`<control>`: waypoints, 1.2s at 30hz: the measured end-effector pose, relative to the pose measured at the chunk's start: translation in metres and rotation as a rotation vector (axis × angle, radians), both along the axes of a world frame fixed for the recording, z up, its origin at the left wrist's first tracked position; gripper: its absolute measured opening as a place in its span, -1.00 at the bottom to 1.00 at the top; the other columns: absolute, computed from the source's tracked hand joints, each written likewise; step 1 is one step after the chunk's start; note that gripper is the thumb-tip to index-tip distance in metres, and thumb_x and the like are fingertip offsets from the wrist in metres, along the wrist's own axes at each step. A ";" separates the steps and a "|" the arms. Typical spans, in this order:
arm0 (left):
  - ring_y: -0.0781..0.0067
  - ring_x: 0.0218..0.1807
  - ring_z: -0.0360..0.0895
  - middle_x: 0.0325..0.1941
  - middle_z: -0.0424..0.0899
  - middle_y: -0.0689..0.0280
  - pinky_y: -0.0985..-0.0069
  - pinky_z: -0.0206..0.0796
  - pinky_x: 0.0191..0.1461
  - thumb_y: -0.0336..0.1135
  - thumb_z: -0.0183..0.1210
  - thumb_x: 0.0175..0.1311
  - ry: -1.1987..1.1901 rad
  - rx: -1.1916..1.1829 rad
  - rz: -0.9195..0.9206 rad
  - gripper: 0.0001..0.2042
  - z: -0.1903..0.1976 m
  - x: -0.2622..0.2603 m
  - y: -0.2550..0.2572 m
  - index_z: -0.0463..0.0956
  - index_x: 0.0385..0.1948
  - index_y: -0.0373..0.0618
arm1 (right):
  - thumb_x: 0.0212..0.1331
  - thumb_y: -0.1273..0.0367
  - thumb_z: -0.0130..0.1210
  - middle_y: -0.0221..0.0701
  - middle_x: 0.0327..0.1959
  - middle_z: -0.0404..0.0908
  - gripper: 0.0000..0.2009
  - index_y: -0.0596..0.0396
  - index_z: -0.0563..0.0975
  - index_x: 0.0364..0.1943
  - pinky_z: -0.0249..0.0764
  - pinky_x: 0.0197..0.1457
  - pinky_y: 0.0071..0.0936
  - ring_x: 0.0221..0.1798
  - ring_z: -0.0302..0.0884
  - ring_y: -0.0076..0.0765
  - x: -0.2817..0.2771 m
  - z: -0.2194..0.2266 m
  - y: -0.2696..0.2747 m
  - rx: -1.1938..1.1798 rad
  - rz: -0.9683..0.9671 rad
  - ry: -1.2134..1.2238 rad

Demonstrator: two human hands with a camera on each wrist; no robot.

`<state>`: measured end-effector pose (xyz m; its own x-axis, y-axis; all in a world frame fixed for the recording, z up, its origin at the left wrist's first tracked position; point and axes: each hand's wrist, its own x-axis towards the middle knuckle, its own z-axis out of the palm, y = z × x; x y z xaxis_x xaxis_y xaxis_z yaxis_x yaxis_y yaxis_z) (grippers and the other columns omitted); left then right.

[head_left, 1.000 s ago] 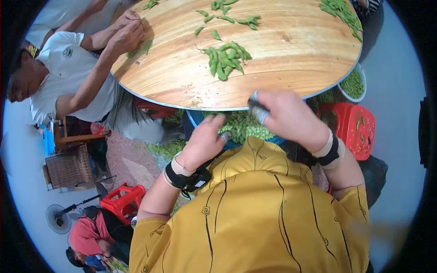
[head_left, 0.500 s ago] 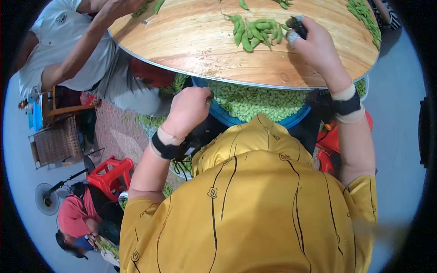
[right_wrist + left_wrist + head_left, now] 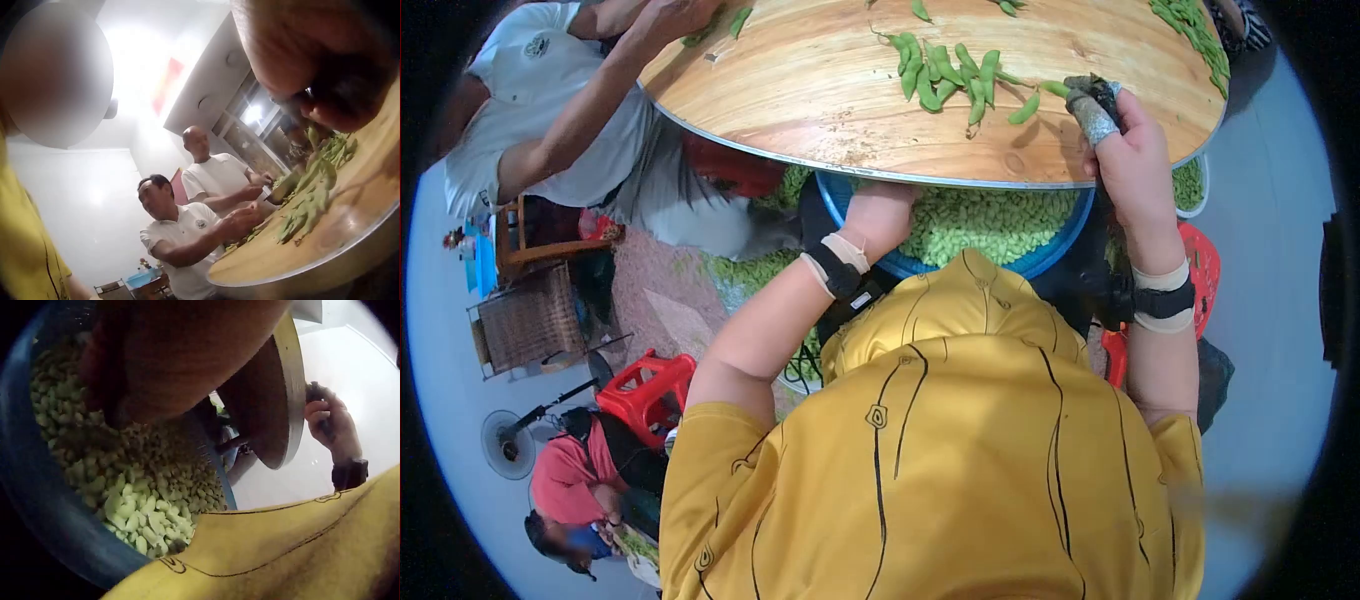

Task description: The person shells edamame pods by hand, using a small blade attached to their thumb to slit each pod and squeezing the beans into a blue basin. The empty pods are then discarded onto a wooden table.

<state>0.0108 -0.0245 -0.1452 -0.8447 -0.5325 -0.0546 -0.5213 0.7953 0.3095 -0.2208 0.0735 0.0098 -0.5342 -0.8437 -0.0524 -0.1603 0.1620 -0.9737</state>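
Note:
My right hand (image 3: 1135, 150), with silvery and dark wrapping on its thumb and finger, pinches a green edamame pod (image 3: 1053, 88) at its fingertips over the round wooden table (image 3: 800, 110). To its left lies a loose pile of edamame pods (image 3: 940, 70), with one pod (image 3: 1025, 108) apart from it. My left hand (image 3: 880, 213) reaches under the table edge, its fingers hidden there. In the left wrist view that hand (image 3: 181, 356) is low over shelled beans (image 3: 140, 515) in a blue basin (image 3: 25, 469); its fingertips are too dark to make out.
More pods (image 3: 1190, 35) lie at the table's right edge. A person in a white shirt (image 3: 550, 110) works at the left side. A white bowl of pods (image 3: 1190, 185) and a red stool (image 3: 1200, 270) stand at right; another red stool (image 3: 645, 385) stands lower left.
My left hand has moved right and in under the table edge, over the basin. My right hand has drawn back from the pile toward the near edge, with a pod at its fingertips.

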 end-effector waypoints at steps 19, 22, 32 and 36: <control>0.08 -0.37 0.60 -0.45 0.60 0.03 0.41 0.43 -0.27 -0.40 0.16 0.09 0.232 0.735 0.426 -0.83 0.075 0.061 0.001 0.52 -0.34 -0.31 | 0.23 0.44 -0.01 -0.51 -0.38 0.49 -0.78 0.19 0.50 -0.07 0.20 -0.52 -0.72 -0.53 0.24 -0.71 -0.009 0.003 -0.006 -0.267 0.028 -0.270; -0.07 -0.35 0.53 -0.38 0.58 -0.01 0.31 0.40 -0.27 -0.42 0.17 0.04 -0.382 0.255 0.156 -0.86 0.088 0.127 0.004 0.50 -0.38 -0.25 | 0.22 0.43 0.01 -0.56 -0.50 0.45 -0.80 0.18 0.52 -0.10 0.20 -0.55 -0.72 -0.58 0.25 -0.72 -0.008 0.008 -0.003 -0.217 0.071 -0.278; 0.42 -0.14 0.52 -0.22 0.60 0.20 0.51 0.32 0.00 -0.43 -0.08 0.30 0.709 0.743 0.112 -0.76 0.189 -0.011 0.013 0.48 -0.10 -0.32 | 0.16 0.52 0.09 -0.47 -0.22 0.59 -0.79 0.28 0.51 -0.11 0.42 0.00 -0.60 -0.14 0.48 -0.61 0.015 0.031 0.017 -0.155 0.513 -0.182; 0.58 -0.15 0.48 -0.25 0.61 0.35 0.59 0.29 -0.01 -0.24 -0.09 0.41 0.427 1.380 -0.075 -0.73 0.177 -0.035 0.010 0.50 -0.18 -0.27 | 0.17 0.53 0.08 -0.47 -0.25 0.58 -0.79 0.27 0.50 -0.11 0.43 -0.03 -0.61 -0.16 0.47 -0.63 0.011 0.031 0.030 -0.138 0.512 -0.234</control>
